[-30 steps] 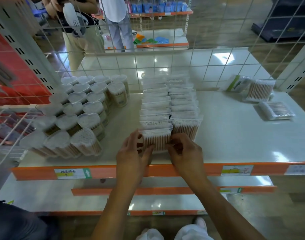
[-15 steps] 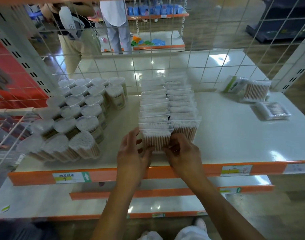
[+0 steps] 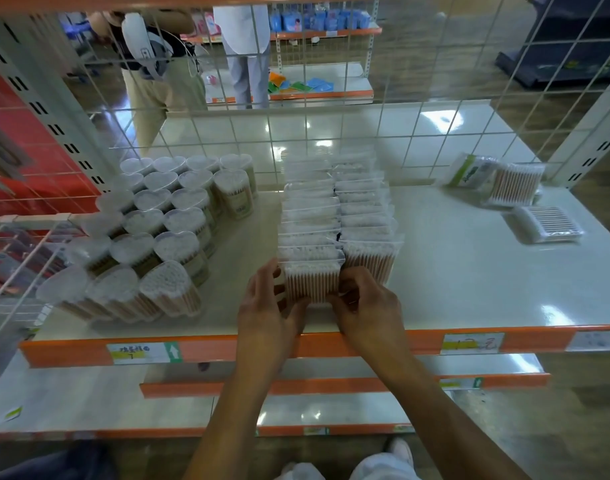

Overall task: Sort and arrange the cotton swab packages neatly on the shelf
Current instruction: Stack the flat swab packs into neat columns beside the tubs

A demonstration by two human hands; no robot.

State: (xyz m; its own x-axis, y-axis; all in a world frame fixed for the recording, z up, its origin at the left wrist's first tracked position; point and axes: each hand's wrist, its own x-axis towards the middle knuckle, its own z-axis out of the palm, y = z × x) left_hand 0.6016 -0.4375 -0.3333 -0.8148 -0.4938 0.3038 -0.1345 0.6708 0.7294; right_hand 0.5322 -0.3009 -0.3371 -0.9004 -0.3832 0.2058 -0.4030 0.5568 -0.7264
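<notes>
Two rows of clear bagged cotton swab packages (image 3: 334, 209) stand upright on the white shelf (image 3: 470, 271), running from the front toward the wire back. The front package of the left row (image 3: 312, 275) sits between my hands. My left hand (image 3: 272, 306) holds its left side with curled fingers. My right hand (image 3: 362, 303) pinches its lower right corner. Both thumbs lie against its front face.
Heart-shaped tubs of swabs (image 3: 147, 233) fill the shelf's left part. Three loose packages lie at the back right: a green-labelled one (image 3: 470, 174), a wooden-stick one (image 3: 515, 185) and a flat white one (image 3: 546, 225). The wire grid back (image 3: 331, 126) and orange front rail (image 3: 418, 341) bound the shelf. Two people stand beyond the grid.
Both hands stay on the front package of the left row with only slight finger shifts. The view has tilted a little.
</notes>
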